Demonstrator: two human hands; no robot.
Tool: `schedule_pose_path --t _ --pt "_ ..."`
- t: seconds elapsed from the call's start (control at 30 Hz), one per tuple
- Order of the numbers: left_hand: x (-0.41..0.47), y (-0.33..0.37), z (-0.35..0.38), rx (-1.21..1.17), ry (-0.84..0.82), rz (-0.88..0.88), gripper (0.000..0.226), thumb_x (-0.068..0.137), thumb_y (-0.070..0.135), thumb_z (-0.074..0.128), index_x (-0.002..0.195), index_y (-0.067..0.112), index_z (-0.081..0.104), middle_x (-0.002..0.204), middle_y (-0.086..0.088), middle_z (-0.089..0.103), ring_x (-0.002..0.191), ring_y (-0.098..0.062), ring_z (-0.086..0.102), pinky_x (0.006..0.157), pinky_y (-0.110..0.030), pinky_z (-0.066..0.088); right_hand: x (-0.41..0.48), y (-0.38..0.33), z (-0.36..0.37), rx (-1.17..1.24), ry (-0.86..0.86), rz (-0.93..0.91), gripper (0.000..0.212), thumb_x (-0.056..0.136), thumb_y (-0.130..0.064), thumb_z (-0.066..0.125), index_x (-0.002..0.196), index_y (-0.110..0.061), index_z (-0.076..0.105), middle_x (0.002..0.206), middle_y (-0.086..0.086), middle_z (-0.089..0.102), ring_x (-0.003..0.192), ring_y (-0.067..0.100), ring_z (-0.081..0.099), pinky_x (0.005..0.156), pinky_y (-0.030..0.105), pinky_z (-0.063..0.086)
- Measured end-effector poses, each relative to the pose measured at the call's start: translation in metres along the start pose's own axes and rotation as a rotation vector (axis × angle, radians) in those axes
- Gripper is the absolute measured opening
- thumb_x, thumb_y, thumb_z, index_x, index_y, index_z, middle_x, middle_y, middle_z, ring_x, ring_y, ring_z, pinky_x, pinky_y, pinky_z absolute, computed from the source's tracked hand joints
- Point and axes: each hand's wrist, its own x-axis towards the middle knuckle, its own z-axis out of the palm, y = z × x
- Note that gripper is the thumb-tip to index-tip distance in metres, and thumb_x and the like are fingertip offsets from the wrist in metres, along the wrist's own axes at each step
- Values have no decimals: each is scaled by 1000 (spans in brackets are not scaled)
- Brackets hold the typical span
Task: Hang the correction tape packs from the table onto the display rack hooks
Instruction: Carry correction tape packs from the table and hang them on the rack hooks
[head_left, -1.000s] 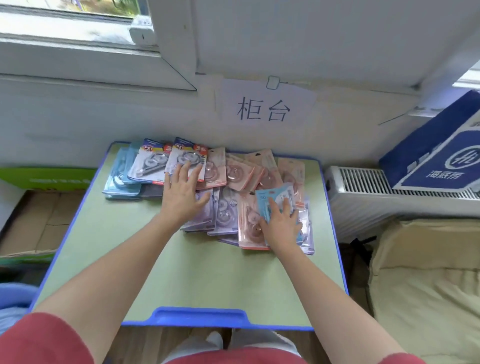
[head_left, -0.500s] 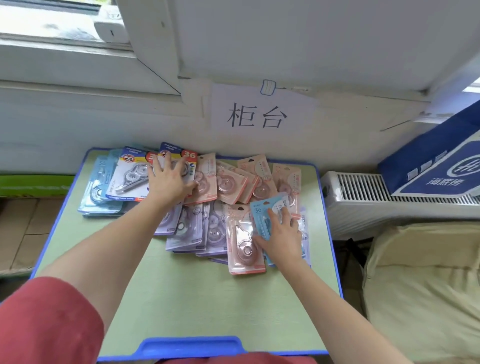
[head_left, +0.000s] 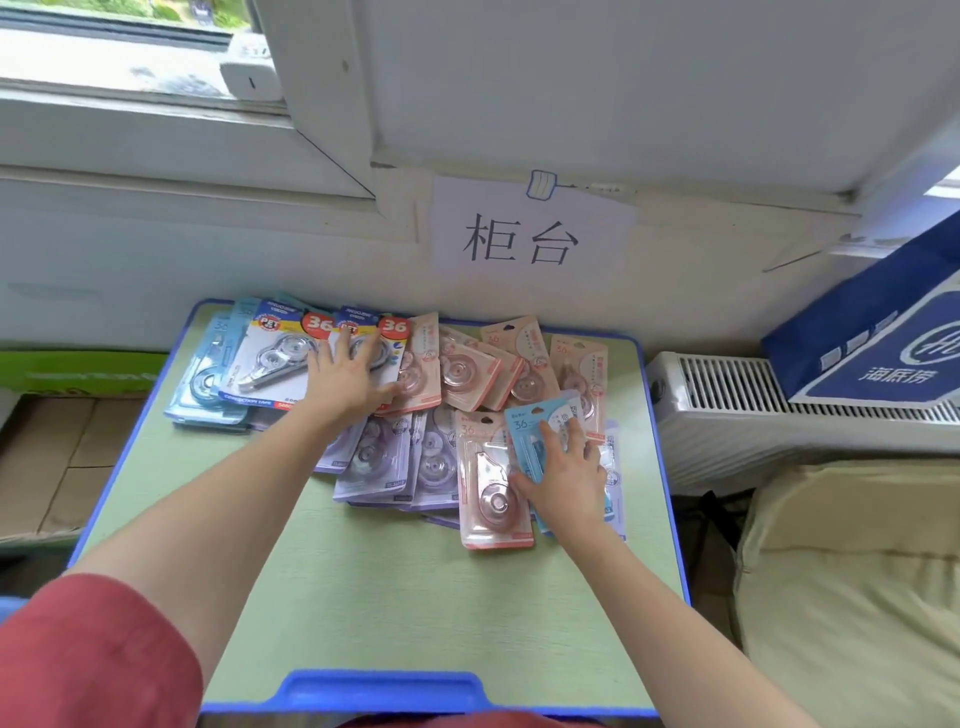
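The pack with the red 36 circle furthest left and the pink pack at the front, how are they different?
The red-circle pack has a white and blue card, while the pink pack is pink all over. The red-circle pack lies tilted at the far left of the pile, but the pink pack lies nearly straight at its near edge. Both have clear bubbles, say 36 and lie flat on the table.

Green worktop, blue rim, and correction tape packs lay overlapping across its far half: pale blue packs at the far left corner, pink packs along the far edge, lilac packs toward the middle.
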Motion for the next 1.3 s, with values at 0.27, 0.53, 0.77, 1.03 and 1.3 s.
schedule_pose_path --t 0.27,0.53,0.77,1.03,1.3 --pt "-17 6 7 -70 -15 14 84 88 60 52 153 30 8 160 -11 7 144 -42 2 117 -44 8 0 -1 3 2 20 3 78 89 -51 56 151 -26 17 159 9 4 141 37 15 111 49 25" --pt "-38 18 9 -122 72 -37 81 88 57 54 152 32 11 159 -10 7 143 -38 9 115 -45 14 -8 1 -1 27 74 -19 76 89 -52 57 150 -23 21 159 13 7 142 36 14 111 48 27" --pt "-81 21 25 -133 142 15 79 91 48 53 153 33 6 160 -8 2 144 -37 5 114 -46 12 -44 6 2 -4 142 17 74 90 -61 47 150 -26 23 158 11 11 138 33 24 107 45 28" --pt "-148 14 57 -181 214 117 81 88 42 59 153 29 12 159 -8 7 144 -39 4 114 -47 11 -109 17 25 59 212 44 65 91 -48 54 147 -27 28 158 9 12 136 34 25 104 47 31" --pt "-228 28 94 -93 181 155 81 89 44 57 153 30 9 159 -6 5 143 -37 4 114 -44 11 -186 41 51 30 209 45 63 91 -45 52 146 -28 25 158 9 11 132 32 29 100 43 34"
